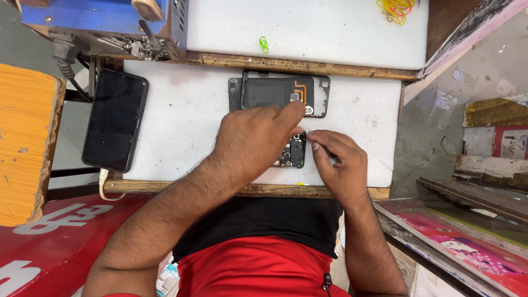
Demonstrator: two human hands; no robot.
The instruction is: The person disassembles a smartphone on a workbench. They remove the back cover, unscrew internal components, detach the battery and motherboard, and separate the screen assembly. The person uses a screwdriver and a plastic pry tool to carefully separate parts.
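On the surface (187, 115) in front of us, a phone (114, 119) lies at the left and an opened phone frame (275, 93) at the far middle. A circuit board (294, 153) lies nearer us, between our left hand (256, 137) and right hand (338, 159).

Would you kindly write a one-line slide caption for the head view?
Left hand and right hand work on an opened phone on a white board, its back cover lying just beyond.

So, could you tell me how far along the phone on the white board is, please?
Done: the back cover is off and lies apart. In hand: the left hand covers the opened phone while the right hand fingers pinch at its top edge. Left: the circuit parts stay exposed, cover not refitted.
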